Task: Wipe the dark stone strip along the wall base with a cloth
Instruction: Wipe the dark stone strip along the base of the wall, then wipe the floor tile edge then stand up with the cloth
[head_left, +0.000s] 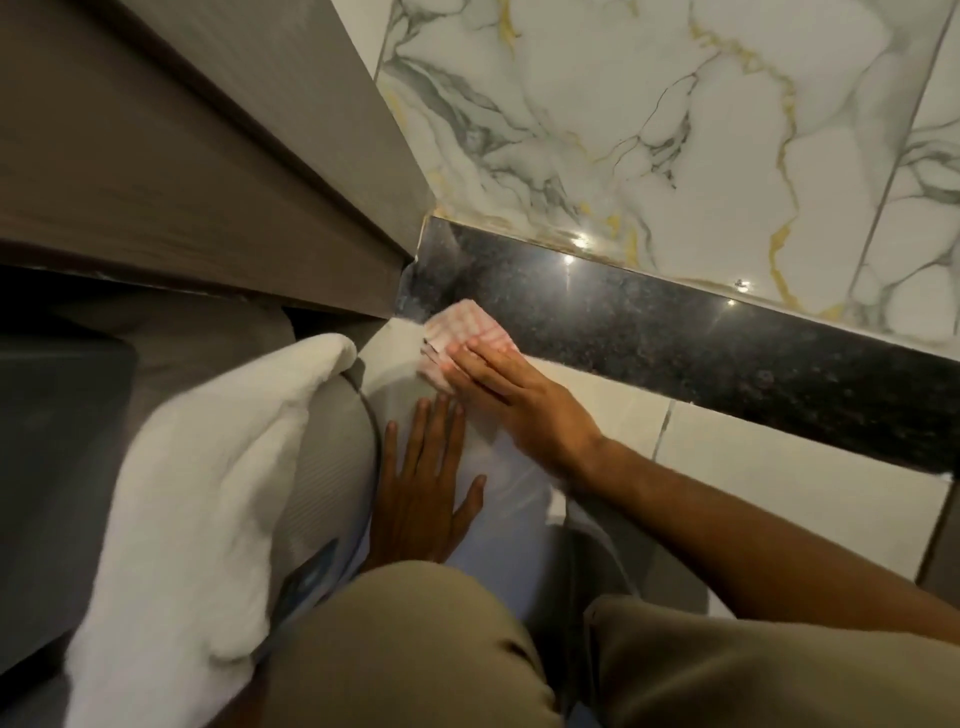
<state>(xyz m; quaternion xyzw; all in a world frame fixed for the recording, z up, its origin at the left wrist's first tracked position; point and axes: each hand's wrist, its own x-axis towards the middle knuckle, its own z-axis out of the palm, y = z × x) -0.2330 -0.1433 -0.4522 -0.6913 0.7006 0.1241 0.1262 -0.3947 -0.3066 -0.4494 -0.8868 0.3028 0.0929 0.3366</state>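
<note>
Four straight right fingers (485, 376) press the cloth (460, 325) against the stone strip (675, 332).

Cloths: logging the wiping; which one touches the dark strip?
The pink checked cloth, under the right hand on the dark strip; the white towel lies apart.

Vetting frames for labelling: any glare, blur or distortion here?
Head view: small glints along the upper edge of the dark stone strip; cloth and right hand slightly soft; wide-angle lens skews straight edges; far left falls into shadow.
</note>
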